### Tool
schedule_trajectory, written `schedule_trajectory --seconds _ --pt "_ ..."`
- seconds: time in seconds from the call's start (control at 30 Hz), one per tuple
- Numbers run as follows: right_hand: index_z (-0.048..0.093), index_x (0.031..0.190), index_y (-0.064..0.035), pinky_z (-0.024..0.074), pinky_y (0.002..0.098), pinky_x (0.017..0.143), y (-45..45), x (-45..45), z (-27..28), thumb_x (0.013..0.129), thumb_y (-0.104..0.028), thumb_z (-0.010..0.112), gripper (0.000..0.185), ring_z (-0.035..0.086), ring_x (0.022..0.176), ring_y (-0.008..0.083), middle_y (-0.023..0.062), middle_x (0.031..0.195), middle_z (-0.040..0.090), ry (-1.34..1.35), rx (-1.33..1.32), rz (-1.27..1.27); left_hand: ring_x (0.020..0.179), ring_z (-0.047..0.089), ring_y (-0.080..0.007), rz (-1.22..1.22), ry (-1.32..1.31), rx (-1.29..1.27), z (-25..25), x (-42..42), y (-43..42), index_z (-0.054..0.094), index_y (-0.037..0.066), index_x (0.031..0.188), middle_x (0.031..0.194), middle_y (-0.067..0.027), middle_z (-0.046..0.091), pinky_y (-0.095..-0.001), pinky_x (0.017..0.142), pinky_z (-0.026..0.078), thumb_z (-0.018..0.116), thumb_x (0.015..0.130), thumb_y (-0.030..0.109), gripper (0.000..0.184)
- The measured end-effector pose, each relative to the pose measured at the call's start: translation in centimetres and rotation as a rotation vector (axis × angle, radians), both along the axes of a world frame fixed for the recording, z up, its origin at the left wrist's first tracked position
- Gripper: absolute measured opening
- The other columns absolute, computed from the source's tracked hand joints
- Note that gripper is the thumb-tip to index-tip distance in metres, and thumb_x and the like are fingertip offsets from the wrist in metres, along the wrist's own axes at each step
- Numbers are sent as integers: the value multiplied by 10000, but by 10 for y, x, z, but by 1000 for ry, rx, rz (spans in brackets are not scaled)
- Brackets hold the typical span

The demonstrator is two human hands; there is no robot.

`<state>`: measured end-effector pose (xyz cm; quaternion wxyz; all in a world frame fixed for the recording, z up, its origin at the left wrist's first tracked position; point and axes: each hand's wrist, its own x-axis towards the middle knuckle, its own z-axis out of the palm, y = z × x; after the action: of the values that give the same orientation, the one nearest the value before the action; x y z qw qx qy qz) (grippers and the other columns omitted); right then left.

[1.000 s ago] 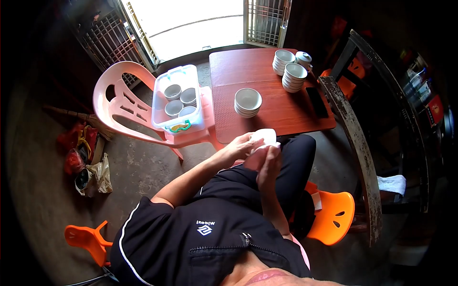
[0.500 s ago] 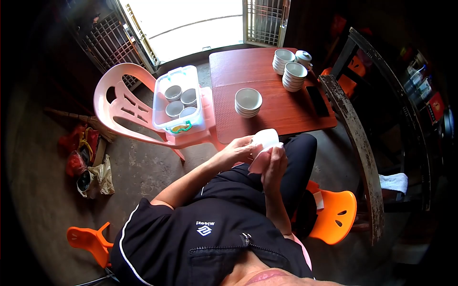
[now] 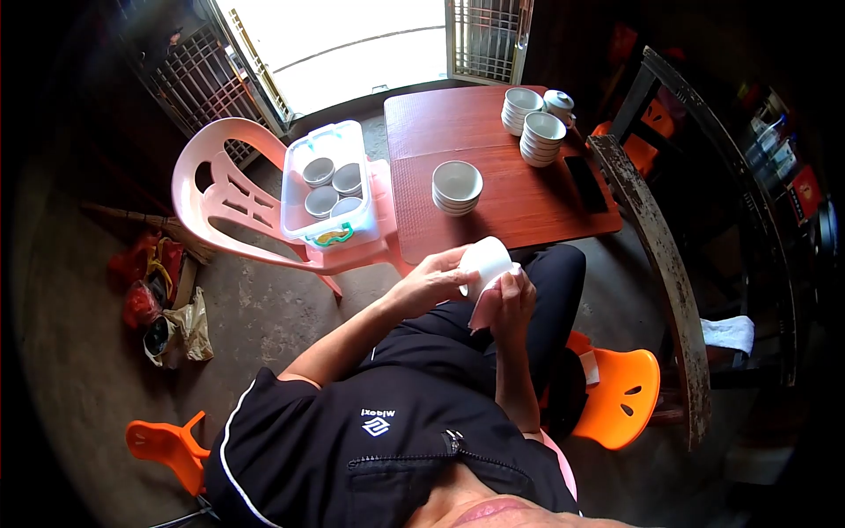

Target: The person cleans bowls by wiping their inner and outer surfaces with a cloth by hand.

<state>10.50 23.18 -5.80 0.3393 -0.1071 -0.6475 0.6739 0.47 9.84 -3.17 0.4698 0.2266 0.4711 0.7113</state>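
Note:
Above my lap, my left hand (image 3: 440,278) grips a white bowl (image 3: 486,262) from the left side, with the bowl tilted. My right hand (image 3: 513,299) pinches a pink cloth (image 3: 485,308) and presses it at the bowl's right edge. Part of the cloth hangs below the bowl. Just beyond my hands, a short stack of white bowls (image 3: 457,183) stands on the red-brown table (image 3: 422,231). Two taller stacks, a rear one (image 3: 522,104) and a nearer one (image 3: 541,141), stand by a lidded white cup (image 3: 558,104) at the far right.
A clear plastic box (image 3: 299,207) with several bowls rests on a pink chair (image 3: 207,198). A dark flat object (image 3: 585,184) lies on the table's right side. A worn wooden frame (image 3: 656,238) and an orange stool (image 3: 627,400) are on the right; bags (image 3: 189,326) lie left.
The bowl has turned in my hands, and its white outer side now shows more. My right hand and the cloth have shifted slightly right. The stacks stay put.

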Motion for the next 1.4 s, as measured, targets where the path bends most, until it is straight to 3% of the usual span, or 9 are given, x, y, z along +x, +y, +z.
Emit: schedule_trajectory --seconds 0.13,0.2,0.43,0.67,0.87,0.93,1.0,1.23,1.4 --pt "586 773 -32 368 203 521 13 -1 10 911 -239 541 253 455 622 20 -37 686 545 -142 -181 306 1265 404 -224 119 1151 -52 16 6 2 397 110 1378 1337 -110 407 -395 994 425 805 658 29 831" --pt "593 807 -26 371 199 506 4 -6 18 906 -263 551 261 467 588 29 -29 691 549 -120 -328 306 1256 411 -215 89 1183 -81 13 9 2 437 89 1339 1335 -115 409 -382 993 423 809 654 31 782" --pt "583 968 -33 515 254 628 6 -5 21 935 -366 472 352 628 686 150 61 783 623 -201 -1027 463 1036 587 -174 -196 -83 -183 -6 -26 -16 516 -23 1233 1138 -97 611 -335 938 457 717 817 240 531" --pt "527 1096 -50 545 339 667 33 -24 -30 954 -489 361 490 645 764 206 88 898 642 -20 -1188 440 1103 570 -245 -25 -378 145 -16 -5 -4 514 -17 1239 1172 -117 597 -427 995 431 744 779 165 546" --pt "451 1280 14 453 352 925 22 3 -10 1003 -344 354 463 530 1118 234 156 1285 484 155 -319 48 1004 630 -241 82 -179 133 -10 -9 -5 550 -39 1200 1097 -143 636 -392 929 494 689 819 121 436" --pt "598 1178 -31 324 460 1046 5 0 26 941 -352 450 425 423 1248 377 219 1367 418 100 766 -120 915 640 -170 67 10 -22 -13 -9 -5 587 -29 1147 1044 -107 655 -324 832 521 674 821 77 354" --pt "655 1095 -68 291 482 1064 -17 -2 39 885 -319 520 354 419 1241 387 183 1343 453 -102 1115 -198 765 597 -81 121 393 70 -16 2 -2 647 -4 965 880 -39 656 -249 712 495 664 822 93 173" --pt "618 903 8 415 391 938 33 -15 -5 831 -208 490 261 550 1028 349 156 1045 606 -46 -362 498 789 561 -56 -200 561 -269 -12 13 -5 634 -11 933 831 -3 649 -248 721 475 672 861 192 218" --pt "651 873 -66 415 454 913 -14 -11 24 754 -186 560 191 556 997 322 109 1010 615 48 979 -206 827 577 -81 136 455 -110 -43 8 -8 613 4 963 881 -26 638 -254 742 484 657 838 111 170"
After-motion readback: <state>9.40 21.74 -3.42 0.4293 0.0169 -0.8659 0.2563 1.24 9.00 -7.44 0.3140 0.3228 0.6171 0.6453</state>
